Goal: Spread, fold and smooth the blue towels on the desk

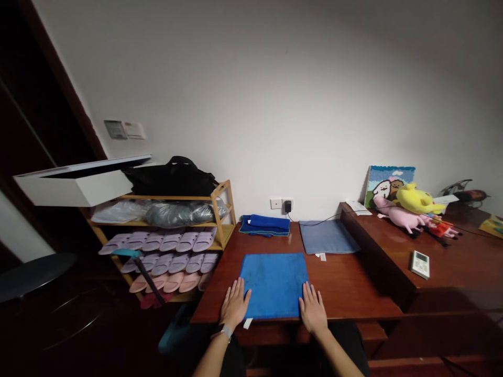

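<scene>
A bright blue cloth lies spread flat on the brown wooden table, its white tag hanging at the front left corner. My left hand rests open beside the cloth's left edge, fingers pointing away from me and the thumb at the edge. On the other side, my right hand is flat and open, its fingers at the cloth's right edge. Neither hand grips anything. Behind the cloth lies a folded dark blue cloth. A grey-blue cloth with a white tag lies flat at the back right.
A wooden shoe rack on the left holds several slippers, with a black bag and a white box on top. Plush toys and a remote control lie on the raised surface at right. A charger is plugged into the wall.
</scene>
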Demonstrator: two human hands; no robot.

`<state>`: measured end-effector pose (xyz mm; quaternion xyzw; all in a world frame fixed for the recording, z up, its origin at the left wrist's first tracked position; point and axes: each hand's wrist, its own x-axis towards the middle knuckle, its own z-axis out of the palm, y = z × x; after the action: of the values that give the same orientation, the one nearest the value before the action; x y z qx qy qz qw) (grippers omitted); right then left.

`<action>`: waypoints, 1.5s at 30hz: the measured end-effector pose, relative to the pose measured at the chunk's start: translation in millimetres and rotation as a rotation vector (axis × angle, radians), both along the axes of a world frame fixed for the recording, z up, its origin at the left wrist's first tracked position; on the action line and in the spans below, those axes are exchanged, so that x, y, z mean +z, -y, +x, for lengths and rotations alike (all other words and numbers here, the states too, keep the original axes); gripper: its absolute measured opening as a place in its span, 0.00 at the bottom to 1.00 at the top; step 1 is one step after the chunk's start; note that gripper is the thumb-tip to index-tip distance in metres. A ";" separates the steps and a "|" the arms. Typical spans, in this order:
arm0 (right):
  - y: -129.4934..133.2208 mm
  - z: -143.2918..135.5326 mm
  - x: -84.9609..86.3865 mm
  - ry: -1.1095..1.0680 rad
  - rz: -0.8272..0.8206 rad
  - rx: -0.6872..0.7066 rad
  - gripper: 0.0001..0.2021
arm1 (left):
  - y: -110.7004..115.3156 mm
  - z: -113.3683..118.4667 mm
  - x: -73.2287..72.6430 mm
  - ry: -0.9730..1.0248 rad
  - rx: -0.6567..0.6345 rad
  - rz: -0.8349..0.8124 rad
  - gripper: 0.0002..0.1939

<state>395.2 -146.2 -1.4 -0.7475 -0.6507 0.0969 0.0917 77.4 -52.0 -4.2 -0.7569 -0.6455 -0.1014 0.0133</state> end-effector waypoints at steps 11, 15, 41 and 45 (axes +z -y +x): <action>0.6 -1.1 4.5 0.006 0.000 0.031 0.32 | 52.3 168.3 6.5 0.083 -0.526 -0.005 0.34; 0.9 -0.8 5.3 0.013 -0.005 0.040 0.32 | 55.2 170.3 -1.1 0.069 -0.446 -0.066 0.36; -26.2 -2.8 14.7 -0.064 -0.026 -0.032 0.33 | 38.5 8.4 -8.0 -0.043 -0.065 0.000 0.39; -57.5 3.8 25.1 -0.083 -0.031 -0.044 0.33 | 39.3 7.8 -11.0 -0.049 -0.061 0.012 0.38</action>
<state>399.0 -88.7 23.8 -0.7582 -0.6282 0.1361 0.1091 85.2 -91.3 -15.2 -0.7783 -0.6210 -0.0872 0.0305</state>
